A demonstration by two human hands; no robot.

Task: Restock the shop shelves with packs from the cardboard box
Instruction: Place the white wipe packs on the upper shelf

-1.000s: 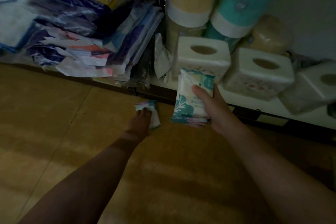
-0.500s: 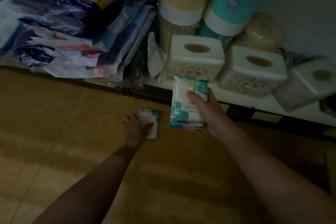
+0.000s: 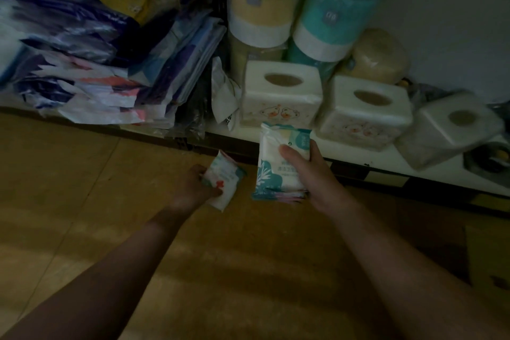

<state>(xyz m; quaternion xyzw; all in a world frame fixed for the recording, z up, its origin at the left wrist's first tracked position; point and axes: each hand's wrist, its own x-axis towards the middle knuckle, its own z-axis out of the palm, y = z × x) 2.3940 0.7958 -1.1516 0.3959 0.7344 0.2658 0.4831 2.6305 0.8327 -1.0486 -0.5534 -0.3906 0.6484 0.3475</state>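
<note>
**Tan floor, white shelf — packs held in both hands**

Tan floor (image 3: 82, 201) fills the lower part of the head view, and both bare forearms are stretched across it. A low white shelf (image 3: 386, 163) runs along the floor's far edge.

A slumped heap of flat plastic packs (image 3: 110, 63) in blue, white and pink is piled by the shelf's left end. To its right, toward the back of the shelf, a yellow roll (image 3: 259, 0) and a teal roll (image 3: 336, 8) are stacked side by side on other rolls, with a beige roll (image 3: 378, 55) beside them. Three white tissue cubes are set along the shelf's front edge: the left cube (image 3: 281, 94), the middle cube (image 3: 364, 110) and the right cube (image 3: 452, 130), the last one tilted.

A bundle of packs (image 3: 273, 171), white with teal print, is held upright just in front of the left cube, near the shelf's front edge. It is gripped by the right hand (image 3: 311, 174), thumb laid across its face and fingers wrapped behind.

A small pack (image 3: 225, 182) is held low over the floor, left of the bundle and apart from it. It is gripped at its near edge by the curled fingers of the left hand (image 3: 193, 188) and is tipped at an angle — whether it touches the floor cannot be told.
</note>
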